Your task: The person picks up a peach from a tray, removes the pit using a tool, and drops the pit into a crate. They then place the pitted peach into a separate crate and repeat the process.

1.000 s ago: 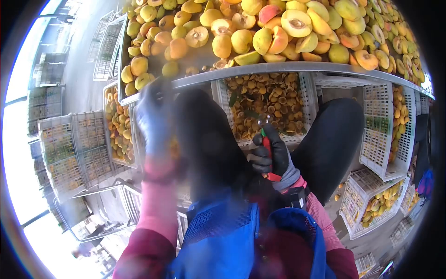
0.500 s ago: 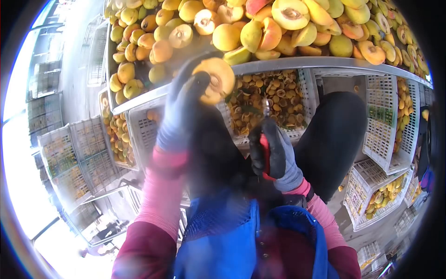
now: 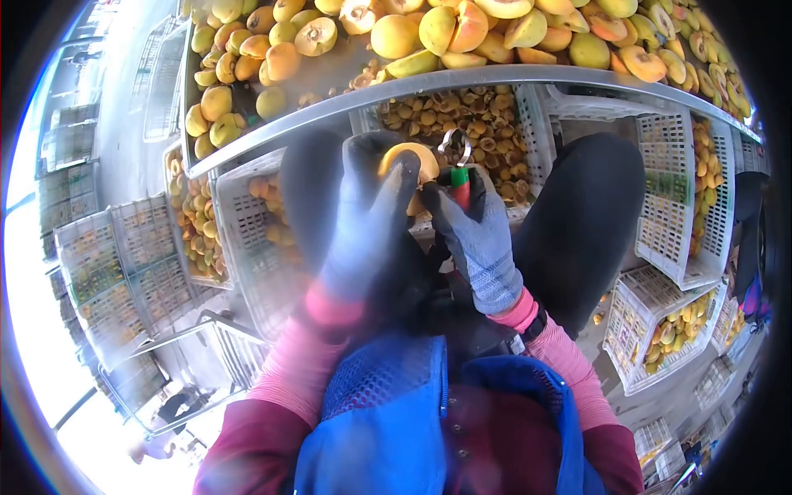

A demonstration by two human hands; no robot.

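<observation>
Between my knees, my gloved left hand [image 3: 371, 194] is closed around a halved peach [image 3: 412, 158], with the thumb across it. My gloved right hand [image 3: 480, 227] grips a tool with a red and green handle [image 3: 460, 186] and a metal loop at its end, which points up. Its fingertips are at the peach's right edge, close to my left fingers. Beyond both hands, a metal-edged table [image 3: 396, 87] holds many halved and whole peaches [image 3: 394, 36]. Under its edge stands a crate [image 3: 536, 136] of peach pieces.
White crates with peaches stand at the left [image 3: 247, 239] and at the right [image 3: 683, 198], one more lower right [image 3: 631, 346]. Stacked crates [image 3: 124, 276] and a metal cart frame [image 3: 219, 318] are at the far left. A person's dark leg [image 3: 749, 219] shows at the right edge.
My left hand went to the table and came back with a halved peach, now lower and nearer my right hand. My right hand has risen and turned, with the tool's loop beside the peach.
</observation>
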